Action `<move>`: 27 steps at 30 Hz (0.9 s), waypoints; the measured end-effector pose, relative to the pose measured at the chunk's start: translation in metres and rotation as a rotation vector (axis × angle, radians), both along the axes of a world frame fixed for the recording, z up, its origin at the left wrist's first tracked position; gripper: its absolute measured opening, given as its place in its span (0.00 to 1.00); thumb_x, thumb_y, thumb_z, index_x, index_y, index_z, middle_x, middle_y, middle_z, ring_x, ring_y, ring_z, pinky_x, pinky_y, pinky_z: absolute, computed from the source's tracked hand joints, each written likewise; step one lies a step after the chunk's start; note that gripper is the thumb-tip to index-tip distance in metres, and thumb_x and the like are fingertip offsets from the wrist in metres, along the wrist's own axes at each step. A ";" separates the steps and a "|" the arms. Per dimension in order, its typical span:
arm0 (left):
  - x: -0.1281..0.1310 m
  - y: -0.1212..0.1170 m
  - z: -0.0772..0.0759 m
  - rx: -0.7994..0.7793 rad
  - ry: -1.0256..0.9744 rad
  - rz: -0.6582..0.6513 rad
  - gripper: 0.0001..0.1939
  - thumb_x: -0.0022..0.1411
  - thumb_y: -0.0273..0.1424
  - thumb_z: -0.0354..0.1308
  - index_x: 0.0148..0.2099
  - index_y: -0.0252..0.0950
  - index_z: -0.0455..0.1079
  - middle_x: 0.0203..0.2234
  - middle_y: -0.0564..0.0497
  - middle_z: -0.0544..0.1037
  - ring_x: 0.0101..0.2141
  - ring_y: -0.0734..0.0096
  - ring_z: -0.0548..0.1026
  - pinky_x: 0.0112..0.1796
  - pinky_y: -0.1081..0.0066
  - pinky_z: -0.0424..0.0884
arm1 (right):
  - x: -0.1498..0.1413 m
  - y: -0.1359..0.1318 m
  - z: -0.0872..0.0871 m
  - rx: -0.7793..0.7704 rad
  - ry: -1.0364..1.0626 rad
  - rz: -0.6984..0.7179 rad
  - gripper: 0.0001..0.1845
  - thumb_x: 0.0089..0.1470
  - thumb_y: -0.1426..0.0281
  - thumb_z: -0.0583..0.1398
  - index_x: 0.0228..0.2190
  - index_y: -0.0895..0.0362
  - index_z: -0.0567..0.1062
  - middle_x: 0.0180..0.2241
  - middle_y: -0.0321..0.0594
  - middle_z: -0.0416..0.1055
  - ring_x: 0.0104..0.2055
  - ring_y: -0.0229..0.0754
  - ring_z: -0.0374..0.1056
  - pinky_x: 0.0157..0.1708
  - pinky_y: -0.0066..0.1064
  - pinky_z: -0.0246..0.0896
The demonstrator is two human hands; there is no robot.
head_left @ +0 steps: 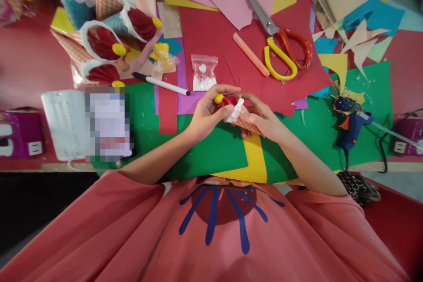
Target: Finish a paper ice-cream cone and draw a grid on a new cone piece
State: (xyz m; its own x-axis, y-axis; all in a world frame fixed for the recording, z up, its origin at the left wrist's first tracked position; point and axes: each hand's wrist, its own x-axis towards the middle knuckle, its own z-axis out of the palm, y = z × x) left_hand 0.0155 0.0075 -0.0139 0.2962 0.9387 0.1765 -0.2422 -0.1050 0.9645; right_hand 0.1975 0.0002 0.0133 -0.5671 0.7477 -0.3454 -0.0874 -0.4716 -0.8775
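Plainly, both hands [208, 119] [269, 125] pinch a cone [242, 119]; a bag [205, 59] holds white, perhaps heart-shaped, pieces [203, 83]

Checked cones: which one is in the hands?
The orange-checked cone with white trim, held by the left hand and right hand; the other cones are bunched at the picture's upper left.

You can pass your right hand [266, 120] rightward over the green paper [310, 136] until the glue gun [350, 130]; scissors [271, 27] and an orange marker [251, 54] obstruct ahead.
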 end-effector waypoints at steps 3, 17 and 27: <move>0.000 0.000 -0.001 0.010 0.004 0.003 0.17 0.62 0.41 0.63 0.52 0.44 0.71 0.47 0.51 0.76 0.49 0.70 0.76 0.47 0.72 0.75 | 0.000 0.000 0.001 0.007 -0.027 -0.010 0.31 0.55 0.54 0.63 0.53 0.53 0.58 0.25 0.28 0.71 0.17 0.33 0.68 0.17 0.24 0.63; 0.000 0.000 0.000 0.007 0.023 0.006 0.19 0.62 0.44 0.62 0.53 0.43 0.70 0.48 0.49 0.77 0.50 0.65 0.76 0.48 0.67 0.75 | 0.000 0.002 0.004 0.009 -0.001 0.023 0.35 0.52 0.51 0.64 0.53 0.53 0.58 0.29 0.30 0.72 0.19 0.31 0.69 0.16 0.22 0.62; -0.001 0.002 -0.005 0.016 0.024 0.024 0.23 0.61 0.40 0.64 0.57 0.48 0.64 0.51 0.51 0.73 0.51 0.65 0.75 0.49 0.66 0.74 | -0.003 -0.002 0.003 0.143 -0.169 -0.106 0.30 0.51 0.55 0.67 0.49 0.53 0.63 0.32 0.33 0.73 0.21 0.30 0.66 0.16 0.22 0.60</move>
